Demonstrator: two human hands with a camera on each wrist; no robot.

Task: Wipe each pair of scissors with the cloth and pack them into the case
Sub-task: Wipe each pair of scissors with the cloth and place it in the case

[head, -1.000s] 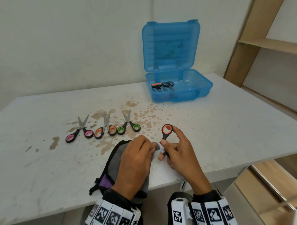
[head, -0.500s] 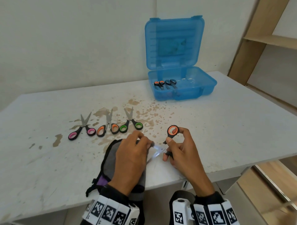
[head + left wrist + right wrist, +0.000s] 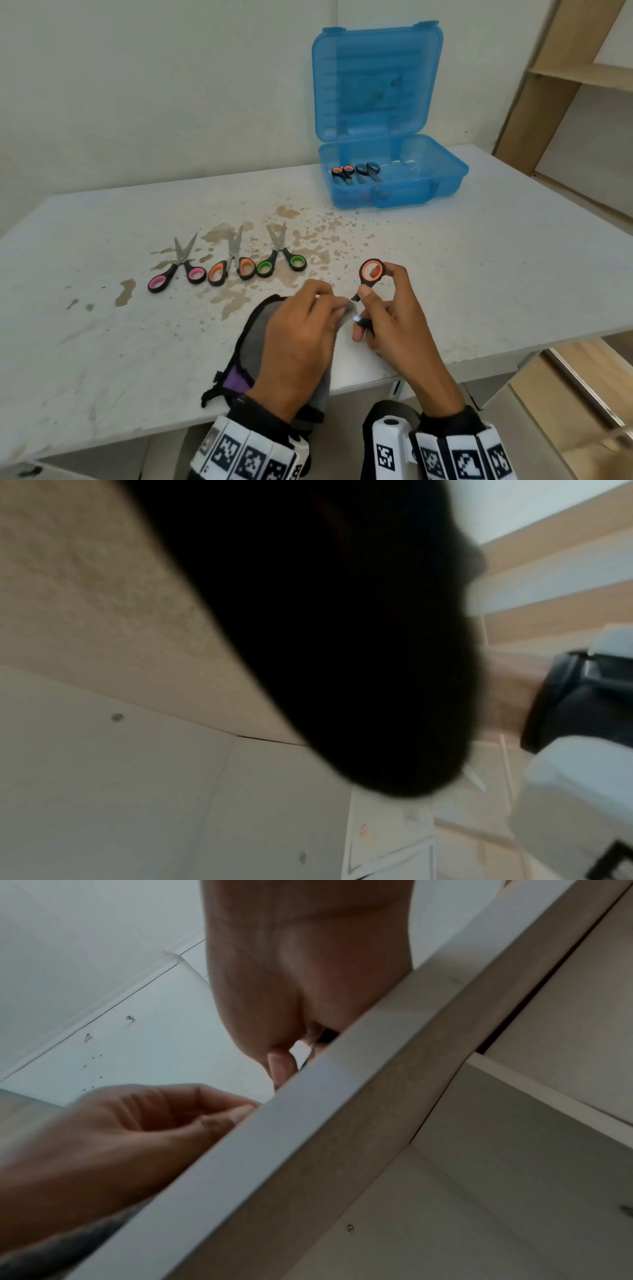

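My right hand (image 3: 383, 308) holds an orange-and-black pair of scissors (image 3: 370, 274) by its handles near the table's front edge. My left hand (image 3: 301, 339) pinches the grey cloth (image 3: 260, 329) around the blades, which are hidden under the fabric. Three more pairs lie in a row on the table: pink-handled scissors (image 3: 176, 270), orange-handled scissors (image 3: 233, 265) and green-handled scissors (image 3: 282, 257). The open blue case (image 3: 394, 185) stands at the back with two pairs inside (image 3: 356, 172). In the right wrist view both hands (image 3: 274, 1047) meet above the table edge. Dark cloth (image 3: 325, 615) fills the left wrist view.
The white table (image 3: 479, 274) has brown stains in its middle. A wooden shelf unit (image 3: 565, 78) stands at the right, beyond the table's right edge. The wall runs close behind the case.
The blades showed bare between my hands half a second ago; now the cloth in my left hand covers them again. The right hand keeps its grip on the handles.
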